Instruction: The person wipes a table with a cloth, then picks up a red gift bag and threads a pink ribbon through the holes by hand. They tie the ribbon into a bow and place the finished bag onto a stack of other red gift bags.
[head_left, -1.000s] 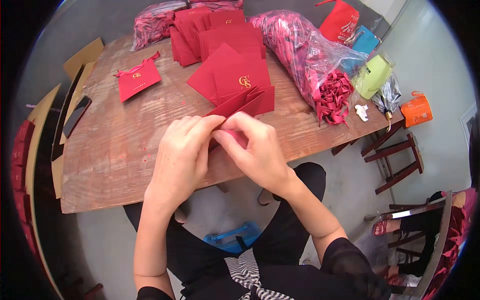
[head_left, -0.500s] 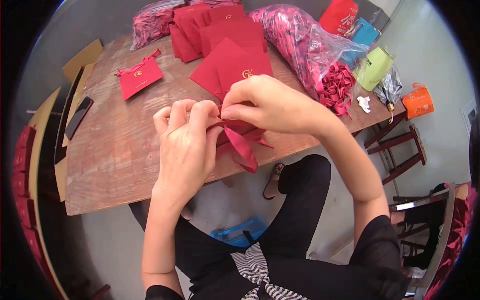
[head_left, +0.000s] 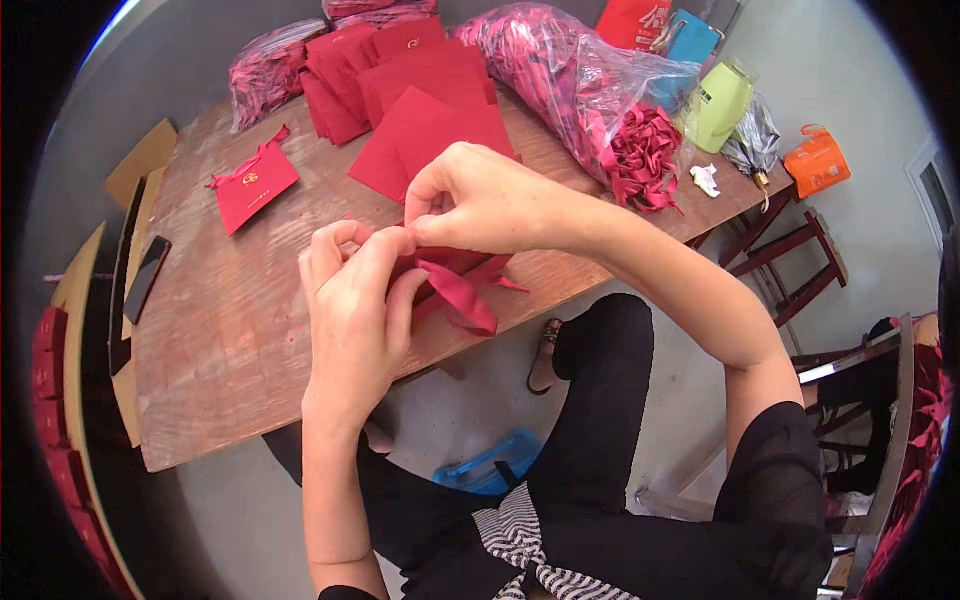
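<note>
Over the front part of the table, my left hand (head_left: 358,295) is closed on a red envelope (head_left: 436,300), thumb and fingers at its upper edge. My right hand (head_left: 470,205) pinches at the same edge, its fingertips meeting those of my left; what lies between them is too small to make out. A red ribbon (head_left: 458,297) loops out from the envelope towards the table's front edge. Both hands cover much of the envelope. Beyond them lie overlapping red envelopes (head_left: 430,135). Farther left is a red envelope with a tied ribbon (head_left: 258,188).
On the wooden table (head_left: 230,350) are a clear bag of red ribbons (head_left: 560,70), a green container (head_left: 722,105), an umbrella (head_left: 752,140) and crumpled tissue (head_left: 705,180). A phone (head_left: 148,280) lies at the left edge beside cardboard. A stool (head_left: 800,265) stands at the right.
The whole view has shifted, with the table's things lying more to the left. Both hands remain together at the envelope's edge, the fingertips slightly rearranged.
</note>
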